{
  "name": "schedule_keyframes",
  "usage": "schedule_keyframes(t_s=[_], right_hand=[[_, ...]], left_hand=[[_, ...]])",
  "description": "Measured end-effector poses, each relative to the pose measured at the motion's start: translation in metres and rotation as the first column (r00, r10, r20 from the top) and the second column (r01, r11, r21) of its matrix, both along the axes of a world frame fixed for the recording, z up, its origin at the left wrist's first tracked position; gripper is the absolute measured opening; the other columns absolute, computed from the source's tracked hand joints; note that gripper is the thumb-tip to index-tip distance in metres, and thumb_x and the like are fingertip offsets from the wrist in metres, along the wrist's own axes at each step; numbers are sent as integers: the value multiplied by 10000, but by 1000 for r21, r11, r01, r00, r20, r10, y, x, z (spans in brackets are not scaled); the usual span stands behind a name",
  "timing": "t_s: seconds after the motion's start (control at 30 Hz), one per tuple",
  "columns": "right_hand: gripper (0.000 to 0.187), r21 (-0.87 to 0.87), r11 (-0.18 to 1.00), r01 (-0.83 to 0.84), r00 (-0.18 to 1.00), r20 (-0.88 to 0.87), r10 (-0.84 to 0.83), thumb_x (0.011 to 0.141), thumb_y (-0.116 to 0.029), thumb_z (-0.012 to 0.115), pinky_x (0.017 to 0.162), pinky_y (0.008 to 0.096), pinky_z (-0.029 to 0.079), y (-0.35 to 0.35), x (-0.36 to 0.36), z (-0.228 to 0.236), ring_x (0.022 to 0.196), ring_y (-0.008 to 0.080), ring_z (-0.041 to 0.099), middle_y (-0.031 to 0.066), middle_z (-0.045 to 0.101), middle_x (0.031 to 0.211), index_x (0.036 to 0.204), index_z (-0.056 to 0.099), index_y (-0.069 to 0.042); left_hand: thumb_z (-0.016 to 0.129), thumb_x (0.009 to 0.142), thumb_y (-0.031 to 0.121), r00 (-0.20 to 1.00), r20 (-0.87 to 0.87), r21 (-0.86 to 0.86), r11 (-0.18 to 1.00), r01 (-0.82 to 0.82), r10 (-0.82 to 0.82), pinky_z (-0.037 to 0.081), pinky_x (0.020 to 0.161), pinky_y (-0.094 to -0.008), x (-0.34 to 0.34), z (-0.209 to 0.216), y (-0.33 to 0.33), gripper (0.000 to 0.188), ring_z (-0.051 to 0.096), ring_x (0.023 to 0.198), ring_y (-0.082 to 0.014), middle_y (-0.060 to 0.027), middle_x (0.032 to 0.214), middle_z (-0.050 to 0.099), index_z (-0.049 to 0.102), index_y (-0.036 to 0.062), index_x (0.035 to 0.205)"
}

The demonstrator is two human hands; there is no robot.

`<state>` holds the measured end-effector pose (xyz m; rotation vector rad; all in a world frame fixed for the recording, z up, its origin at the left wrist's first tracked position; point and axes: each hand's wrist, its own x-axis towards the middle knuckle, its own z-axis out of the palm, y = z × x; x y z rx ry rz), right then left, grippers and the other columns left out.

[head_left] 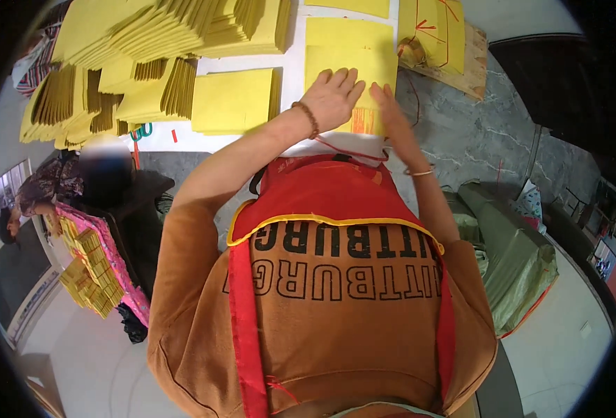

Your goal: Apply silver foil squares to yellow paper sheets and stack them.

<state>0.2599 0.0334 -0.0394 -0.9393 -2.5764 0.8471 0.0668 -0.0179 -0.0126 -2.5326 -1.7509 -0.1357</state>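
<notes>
A sheet of yellow paper (346, 38) lies on the white tabletop in front of me, with red streaks near its close edge. My left hand (336, 99) rests palm down on it, fingers stretched out and slightly apart. Along the paper's right edge, my right hand (395, 122) stands on its side with straight fingers, touching or nearly touching the edge. Neither hand grips anything that I can see. To the left of the sheet sits a squared stack of yellow paper (231, 101).
Fanned stacks of yellow paper (151, 31) fill the table's left side, near green-handled scissors (142, 132). At right, a yellow bundle tied with red string (442, 35) sits on a wooden board (474, 63). Green wrapped bales (506, 258) stand right; another person (50, 181) is beside yellow bundles (92, 261).
</notes>
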Motion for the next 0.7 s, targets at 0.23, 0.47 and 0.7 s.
schedule_keyframes(t_s=[0.23,0.47,0.7], right_hand=[[486,-758,618,208,628,-380,-679,972,-364,297,975,351,333,19,4,30,1153,210,484,98,529,1227,1281,438,-16],[366,-791,524,315,608,-256,-752,942,-293,443,863,313,392,8,17,16,1059,161,538,56,585,1121,1225,506,-69],[308,-812,523,261,635,-264,-726,916,-229,517,827,294,410,7,5,10,1025,129,545,30,603,1088,1186,542,-83]], left_hand=[[687,651,189,958,270,128,983,-132,94,457,696,-322,-4,18,2,563,579,880,-224,-80,1015,610,515,40,1166],[578,654,88,948,292,358,905,-230,125,401,799,-334,-77,78,-90,544,550,995,-185,-33,1140,590,545,115,1196],[497,711,7,941,23,129,932,-339,339,363,869,-342,-131,24,-143,551,510,1076,-191,-16,1235,538,513,147,1244]])
